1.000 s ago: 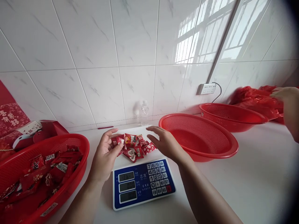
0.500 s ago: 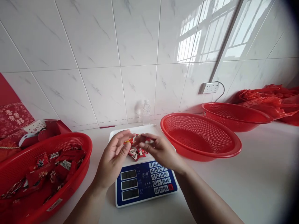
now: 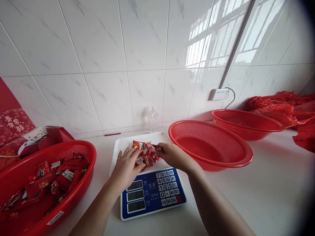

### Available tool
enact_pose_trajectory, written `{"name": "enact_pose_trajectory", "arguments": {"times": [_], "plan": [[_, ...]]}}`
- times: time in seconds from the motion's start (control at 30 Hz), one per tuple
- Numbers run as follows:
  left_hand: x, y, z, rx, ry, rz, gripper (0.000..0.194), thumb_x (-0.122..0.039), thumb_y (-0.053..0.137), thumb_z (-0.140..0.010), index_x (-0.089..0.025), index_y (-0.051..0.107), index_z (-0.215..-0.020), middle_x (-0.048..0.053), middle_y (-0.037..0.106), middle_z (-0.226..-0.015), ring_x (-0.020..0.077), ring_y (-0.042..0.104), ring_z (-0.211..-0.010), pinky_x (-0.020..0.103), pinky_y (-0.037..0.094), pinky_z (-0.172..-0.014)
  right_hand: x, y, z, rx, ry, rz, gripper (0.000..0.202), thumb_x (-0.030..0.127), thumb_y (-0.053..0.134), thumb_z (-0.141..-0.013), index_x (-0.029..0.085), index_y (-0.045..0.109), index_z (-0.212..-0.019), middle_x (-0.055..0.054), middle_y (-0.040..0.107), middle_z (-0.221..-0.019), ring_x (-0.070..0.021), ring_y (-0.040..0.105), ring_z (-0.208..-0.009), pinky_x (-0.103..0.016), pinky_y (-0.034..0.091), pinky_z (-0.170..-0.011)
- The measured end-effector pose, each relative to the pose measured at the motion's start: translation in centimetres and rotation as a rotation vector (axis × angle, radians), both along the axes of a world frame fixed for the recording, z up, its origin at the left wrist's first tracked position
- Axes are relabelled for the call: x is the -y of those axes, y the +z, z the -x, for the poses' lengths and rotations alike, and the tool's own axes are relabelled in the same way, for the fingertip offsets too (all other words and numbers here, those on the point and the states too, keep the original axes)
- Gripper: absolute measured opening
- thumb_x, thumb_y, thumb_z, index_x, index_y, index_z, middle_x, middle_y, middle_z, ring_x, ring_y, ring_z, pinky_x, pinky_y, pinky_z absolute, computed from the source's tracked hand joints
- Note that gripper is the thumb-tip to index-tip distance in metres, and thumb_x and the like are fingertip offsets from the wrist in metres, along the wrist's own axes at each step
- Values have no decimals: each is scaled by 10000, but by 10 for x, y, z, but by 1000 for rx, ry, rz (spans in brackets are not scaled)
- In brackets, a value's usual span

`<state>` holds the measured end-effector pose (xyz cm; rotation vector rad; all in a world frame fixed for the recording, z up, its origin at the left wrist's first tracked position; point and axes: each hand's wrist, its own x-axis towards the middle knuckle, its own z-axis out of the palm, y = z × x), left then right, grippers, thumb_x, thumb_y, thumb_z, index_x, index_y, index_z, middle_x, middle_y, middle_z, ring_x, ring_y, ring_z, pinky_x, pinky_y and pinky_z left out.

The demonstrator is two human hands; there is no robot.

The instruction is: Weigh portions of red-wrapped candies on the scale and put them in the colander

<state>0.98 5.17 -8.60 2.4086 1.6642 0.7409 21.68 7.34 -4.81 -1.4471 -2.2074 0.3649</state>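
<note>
A small heap of red wrapped packets (image 3: 148, 159) lies on the white tray (image 3: 120, 144) of a digital scale with a blue keypad panel (image 3: 154, 193). My left hand (image 3: 127, 165) rests palm down at the heap's left side, its fingers apart and touching the packets. At the right side of the heap, my right hand (image 3: 169, 155) has its fingers closed on a dark red packet (image 3: 158, 147). Its fingertips are partly hidden.
A red basket (image 3: 92, 154) holding many red packets stands at the left. Two red baskets (image 3: 209, 144) (image 3: 248, 123) are at the right, with red plastic bags (image 3: 278, 105) behind. A clear bottle (image 3: 154, 119) and a red pen (image 3: 112, 134) are near the wall.
Both hands have moved down onto the packets from above the tray. My left hand has turned palm down, and more of the heap now shows between my hands.
</note>
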Motion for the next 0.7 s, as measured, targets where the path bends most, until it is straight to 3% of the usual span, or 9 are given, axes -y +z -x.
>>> {"name": "enact_pose_trajectory", "arguments": {"times": [0.1,0.2,0.3,0.43,0.57,0.7], "plan": [[-4,-1,0,-49,55,-73,369,-305,556,-853,-232,561,-1215,94,517,-1379,342,339,-1348,582,220,-1084,0,0,3,-28,9,6,194,285,485,-889,187,574,-748,-37,650,-690,-138,536,-595,-241,311,-529],[-2,4,-2,88,47,-124,345,-334,549,-862,-236,570,-1192,99,564,-1320,338,363,-1334,581,244,-1077,3,3,1,-101,2,-38,188,295,473,-897,188,574,-780,-22,629,-678,-134,519,-594,-246,325,-546],[11,18,-7,359,-121,-80,385,-342,557,-864,-275,533,-1242,83,551,-1329,285,391,-1323,509,315,-1070,13,10,3,-225,90,-35,196,314,458,-906,186,577,-819,-10,618,-690,-125,516,-607,-244,355,-564],[32,36,-14,676,-362,114,429,-339,573,-860,-314,531,-1286,71,509,-1380,252,451,-1276,411,382,-1046,35,18,17,-345,414,120,103,238,520,-853,173,577,-797,0,617,-752,-112,534,-663,-230,412,-591],[42,38,-17,816,-424,310,319,-377,534,-879,-292,650,-1163,104,616,-1241,287,570,-1129,404,523,-849,47,17,32,-420,586,168,146,92,470,-809,164,592,-775,5,611,-734,-109,567,-679,-231,457,-603],[41,39,-18,1075,-397,181,207,-348,581,-862,-265,718,-992,75,694,-1070,237,588,-1104,391,444,-981,42,16,27,-448,527,144,154,210,496,-876,174,645,-863,-11,663,-786,-118,602,-717,-254,484,-662]]}}
